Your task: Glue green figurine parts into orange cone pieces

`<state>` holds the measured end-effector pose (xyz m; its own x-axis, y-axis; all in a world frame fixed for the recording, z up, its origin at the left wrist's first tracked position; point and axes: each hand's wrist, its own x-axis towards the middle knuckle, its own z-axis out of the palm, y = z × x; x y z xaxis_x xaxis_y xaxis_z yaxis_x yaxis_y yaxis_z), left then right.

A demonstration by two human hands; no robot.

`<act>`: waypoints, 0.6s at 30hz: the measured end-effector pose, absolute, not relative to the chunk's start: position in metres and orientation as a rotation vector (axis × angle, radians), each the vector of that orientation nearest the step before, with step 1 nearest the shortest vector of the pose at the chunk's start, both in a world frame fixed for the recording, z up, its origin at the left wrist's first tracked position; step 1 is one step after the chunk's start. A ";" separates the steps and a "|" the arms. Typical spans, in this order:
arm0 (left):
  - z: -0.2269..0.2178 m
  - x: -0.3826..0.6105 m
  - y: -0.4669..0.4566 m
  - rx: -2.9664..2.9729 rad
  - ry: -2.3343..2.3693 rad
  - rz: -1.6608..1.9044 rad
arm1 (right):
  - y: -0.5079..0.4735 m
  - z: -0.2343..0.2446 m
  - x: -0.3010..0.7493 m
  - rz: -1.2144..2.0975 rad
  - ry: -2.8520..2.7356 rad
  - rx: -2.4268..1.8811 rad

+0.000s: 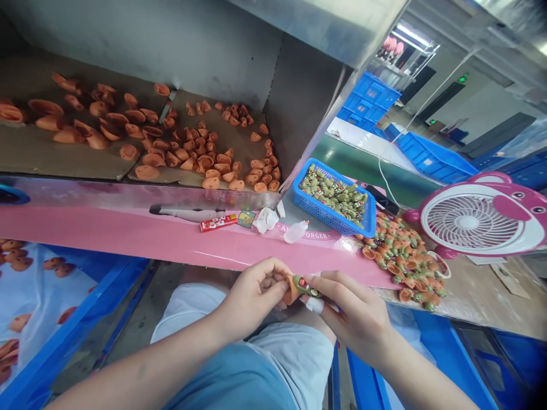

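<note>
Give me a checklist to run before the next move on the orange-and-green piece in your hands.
1. Piece held by both hands: ok. The left hand and right hand pinch the orange-and-green piece.
2. White wrap on a right-hand finger in place: ok.
3. Green pieces within view in the blue plastic basket: ok.
4. Cap of the translucent plastic bottle closed: cannot tell.
5. Fit between the orange and green parts: cannot tell, fingers cover it.
</note>
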<state>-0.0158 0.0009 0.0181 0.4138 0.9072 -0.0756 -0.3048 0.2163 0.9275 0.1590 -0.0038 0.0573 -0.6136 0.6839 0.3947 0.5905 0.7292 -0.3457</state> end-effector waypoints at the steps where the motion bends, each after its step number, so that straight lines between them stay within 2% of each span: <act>1: 0.019 -0.017 0.000 0.989 0.714 0.956 | -0.003 0.058 0.159 0.252 -2.412 -0.961; 11: 0.015 -0.026 0.001 0.873 0.750 0.919 | 0.000 0.052 0.158 0.239 -2.463 -0.918; 15: 0.007 -0.022 -0.010 0.778 0.717 0.964 | 0.002 0.059 0.144 0.112 -2.466 -1.002; 18: 0.003 -0.043 -0.001 0.868 0.740 1.050 | 0.006 0.070 0.119 0.073 -2.394 -0.829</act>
